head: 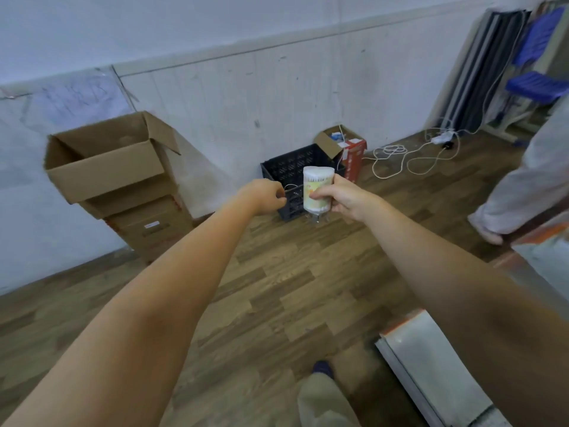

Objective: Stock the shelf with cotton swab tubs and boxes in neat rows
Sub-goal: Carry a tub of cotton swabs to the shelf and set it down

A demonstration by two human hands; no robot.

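My right hand (341,197) grips a white cotton swab tub (317,188) with a yellow label, held upright at arm's length above the floor. Just left of the tub, my left hand (264,195) has its fingers curled and seems to pinch a thin clear plastic wrap (291,189) that runs to the tub. More clear film hangs below the tub. A grey metal shelf (431,362) with an orange edge lies at the lower right, near my right forearm.
A black plastic crate (286,167) stands by the wall behind my hands, with a red open box (354,158) beside it. Stacked cardboard boxes (123,171) stand at left, the top one open. White cables (409,155) trail on the floor. Another person (523,186) walks at right.
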